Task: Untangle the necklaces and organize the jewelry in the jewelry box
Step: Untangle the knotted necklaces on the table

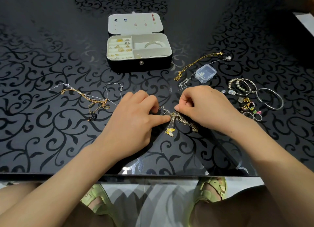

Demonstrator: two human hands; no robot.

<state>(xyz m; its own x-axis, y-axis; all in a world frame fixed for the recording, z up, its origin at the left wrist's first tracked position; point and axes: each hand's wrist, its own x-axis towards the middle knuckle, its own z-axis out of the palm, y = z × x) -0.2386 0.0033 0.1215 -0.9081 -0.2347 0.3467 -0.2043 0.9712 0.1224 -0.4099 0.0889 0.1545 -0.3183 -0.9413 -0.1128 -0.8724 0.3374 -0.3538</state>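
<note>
A knot of tangled gold and silver necklaces [182,120] lies between my hands, with a yellow butterfly pendant [170,132] hanging from it. My left hand [134,119] pinches a silver strand at the knot's left side, thumb pressed against the chains. My right hand [202,106] pinches the knot from the right with curled fingers. The black jewelry box [167,63] stands open behind, with rings, earrings and a bangle in its cream compartments. More tangled gold and silver chains [95,100] lie to the left, by a dark pendant [93,116].
A gold necklace [195,63] and a silver necklace [209,63] lie stretched out at the right, beside a small clear plastic case [205,73]. Beaded bracelets [242,86], a silver bangle [270,98] and several rings and charms [249,107] sit far right. The table's front edge [153,175] is near.
</note>
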